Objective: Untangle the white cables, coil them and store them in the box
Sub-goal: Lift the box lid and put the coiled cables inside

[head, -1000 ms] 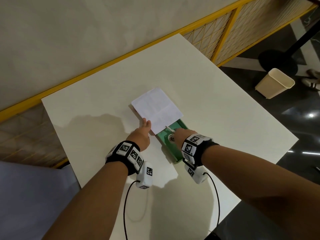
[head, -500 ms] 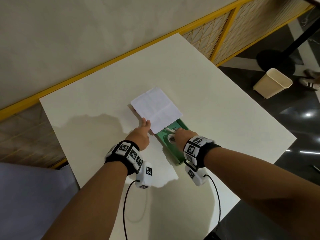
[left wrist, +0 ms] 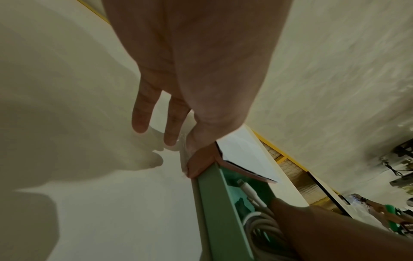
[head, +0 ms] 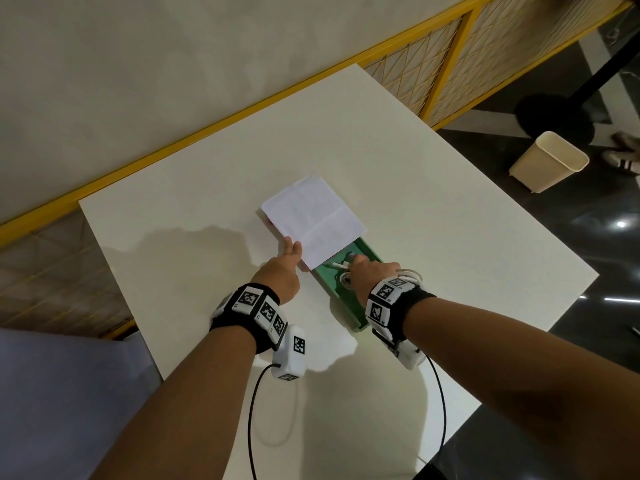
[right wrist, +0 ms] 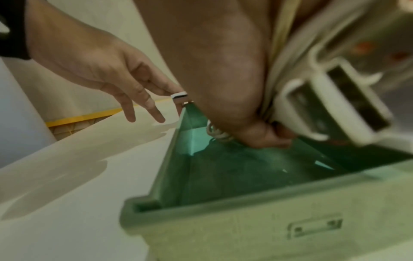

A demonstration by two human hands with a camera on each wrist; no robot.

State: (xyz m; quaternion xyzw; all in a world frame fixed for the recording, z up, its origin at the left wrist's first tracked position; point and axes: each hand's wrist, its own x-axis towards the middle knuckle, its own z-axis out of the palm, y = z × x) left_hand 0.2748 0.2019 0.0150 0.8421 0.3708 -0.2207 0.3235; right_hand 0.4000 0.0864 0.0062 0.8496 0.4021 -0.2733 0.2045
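Gripping a coiled bundle of white cables, right hand is down inside the green box, fingers curled round it. Box's long axis runs away from the person; lid covers the far half. Left hand pinches the lid's near corner, other fingers straight. Right is nearer. Cable count & far end hidden under lid.

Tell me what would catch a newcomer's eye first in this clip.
The green box near the middle of the white table, half covered by its white lid. The left hand holds the lid's near corner, while the right hand reaches into the box, pressing down the coiled white cables.
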